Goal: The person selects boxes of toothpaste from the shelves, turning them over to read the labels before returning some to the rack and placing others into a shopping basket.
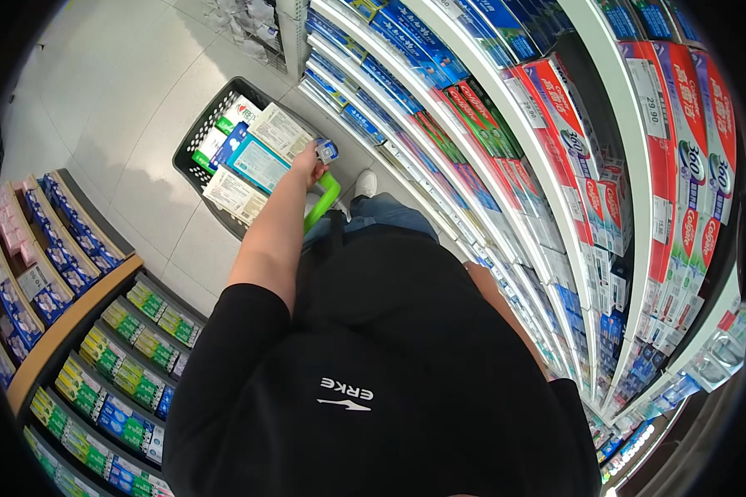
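My left hand (311, 163) is closed around a small blue-and-white box (327, 151), seen end-on, above the right side of a dark shopping basket (192, 137). Just below that hand runs the basket's green handle (325, 201); whether the fingers touch it is unclear. Inside the basket lie a teal pack (259, 163), cream printed packs (280, 131) and a blue pack (230, 145). My right hand (475, 272) hangs beside my body near the lower shelves, mostly hidden by my black shirt, and its fingers do not show clearly.
Curved-looking shelves (493, 79) of toothpaste line the right side, with red Colgate boxes (680, 124) on the upper levels. At lower left stands another display rack (75, 311) with packs in rows. Pale floor tiles (112, 91) lie between them, and a white shoe (365, 184) shows below.
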Action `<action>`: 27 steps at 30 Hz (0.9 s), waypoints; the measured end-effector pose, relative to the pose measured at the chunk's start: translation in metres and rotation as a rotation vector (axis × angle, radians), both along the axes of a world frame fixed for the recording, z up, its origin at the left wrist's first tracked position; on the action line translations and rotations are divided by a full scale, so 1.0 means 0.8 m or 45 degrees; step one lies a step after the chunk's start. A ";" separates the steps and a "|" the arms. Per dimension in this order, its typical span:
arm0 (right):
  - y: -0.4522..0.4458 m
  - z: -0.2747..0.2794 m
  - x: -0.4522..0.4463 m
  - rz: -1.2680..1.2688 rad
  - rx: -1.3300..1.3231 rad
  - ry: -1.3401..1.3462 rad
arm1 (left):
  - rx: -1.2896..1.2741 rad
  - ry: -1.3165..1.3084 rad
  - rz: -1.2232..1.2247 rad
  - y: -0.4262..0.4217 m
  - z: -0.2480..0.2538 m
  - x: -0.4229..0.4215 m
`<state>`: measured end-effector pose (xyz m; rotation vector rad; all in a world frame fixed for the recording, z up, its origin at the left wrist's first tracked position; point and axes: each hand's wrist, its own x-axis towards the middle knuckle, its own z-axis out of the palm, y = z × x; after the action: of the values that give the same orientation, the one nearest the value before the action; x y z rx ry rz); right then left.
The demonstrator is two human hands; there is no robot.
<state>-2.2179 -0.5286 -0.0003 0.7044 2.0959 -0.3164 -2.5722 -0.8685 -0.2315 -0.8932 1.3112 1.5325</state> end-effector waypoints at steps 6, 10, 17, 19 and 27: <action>0.028 -0.009 0.016 -0.085 -0.059 0.044 | -0.384 0.131 -0.578 0.007 -0.041 0.000; 0.019 -0.006 -0.006 0.022 -0.004 0.066 | -0.524 0.420 -0.663 0.000 -0.033 0.007; -0.015 0.105 -0.169 0.064 0.072 0.685 | -0.426 0.497 -0.544 -0.043 0.014 0.027; -0.026 0.165 -0.218 0.195 0.156 1.170 | -0.538 0.673 -0.665 -0.063 0.013 0.040; 0.009 0.292 -0.328 0.454 0.844 1.504 | -0.568 1.030 -0.796 -0.081 0.211 0.104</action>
<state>-2.4801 -0.5215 0.2335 0.5122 3.4722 0.2786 -2.4893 -0.9329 -0.0628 -0.0177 2.3028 1.1197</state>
